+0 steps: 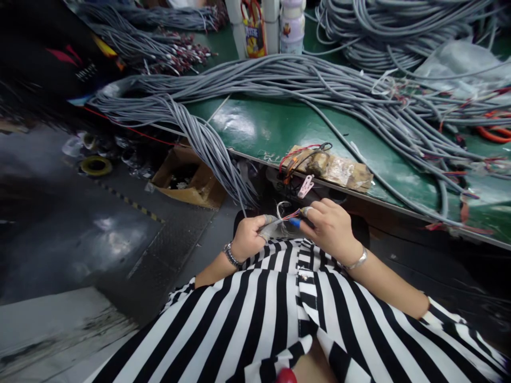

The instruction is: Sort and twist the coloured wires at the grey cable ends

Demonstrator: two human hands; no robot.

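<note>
Above my lap, my left hand (250, 236) is closed round the end of a grey cable (273, 225), its jacket stripped back. Thin coloured wires (290, 215) and pale strands fan out of that end toward the right. My right hand (328, 226) pinches the tips of the coloured wires between thumb and finger. The fingertips of both hands carry coverings, a blue one on the right thumb. A pink clip (306, 186) hangs at the bench edge just above my right hand.
Long bundles of grey cable (255, 77) lie across the green bench (255, 127) and droop over its front edge. A taped cardboard piece (339, 169) with red and black leads sits at the edge. A cardboard box (207, 186) stands on the floor. Farther back are a bottle (293, 32) and coiled cable (375, 37).
</note>
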